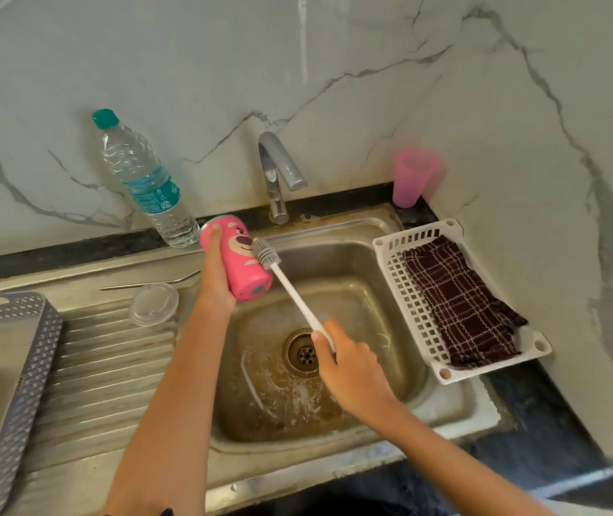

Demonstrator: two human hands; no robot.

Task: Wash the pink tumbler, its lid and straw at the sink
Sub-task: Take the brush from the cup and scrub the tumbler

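Note:
My left hand [217, 271] grips the pink tumbler [241, 260] with a bear face, holding it tilted over the left edge of the sink [334, 232]. My right hand [349, 363] holds the white handle of a bottle brush [290, 288] above the drain. The brush's grey bristle head touches the tumbler's side. The clear lid [153, 304] lies on the ribbed drainboard to the left. The metal straw [148, 284] lies just behind the lid. No water runs from the tap [277, 173].
A water bottle [145, 180] with a green cap stands behind the tumbler. A pink cup [413, 178] stands in the back right corner. A white basket [390, 251] with a dark checked cloth sits right of the sink. A grey tray [18, 385] is at far left.

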